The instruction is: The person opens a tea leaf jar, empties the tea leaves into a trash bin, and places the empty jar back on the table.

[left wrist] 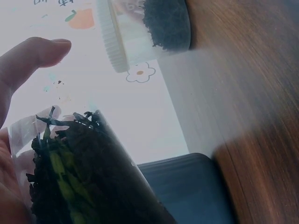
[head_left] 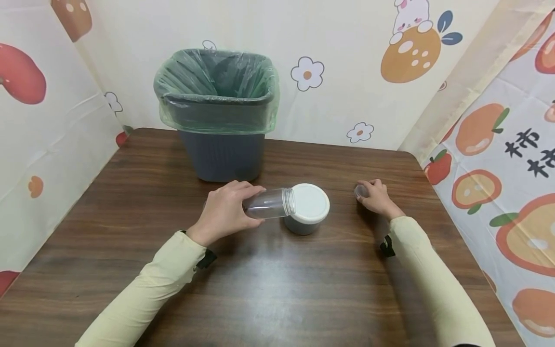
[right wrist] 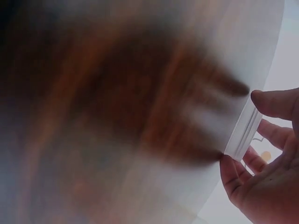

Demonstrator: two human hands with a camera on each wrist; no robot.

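Note:
My left hand (head_left: 227, 207) grips a clear plastic jar (head_left: 269, 204) lying on its side, its threaded open mouth facing right. In the left wrist view, dark dried leaves (left wrist: 84, 172) show inside this jar. The mouth overlaps the edge of a white-lidded tub (head_left: 309, 205) in the head view; whether they touch, I cannot tell. Dark shredded matter (left wrist: 167, 23) sits in the tub. Off to the right, my right hand (head_left: 376, 196) pinches a small clear lid (right wrist: 245, 130) by its rim, at the tabletop.
A dark bin (head_left: 225, 154) with a green plastic liner (head_left: 217, 115) stands at the back left of the brown wooden table (head_left: 269, 299). Patterned cloth (head_left: 329, 106) hangs behind the table and along both sides.

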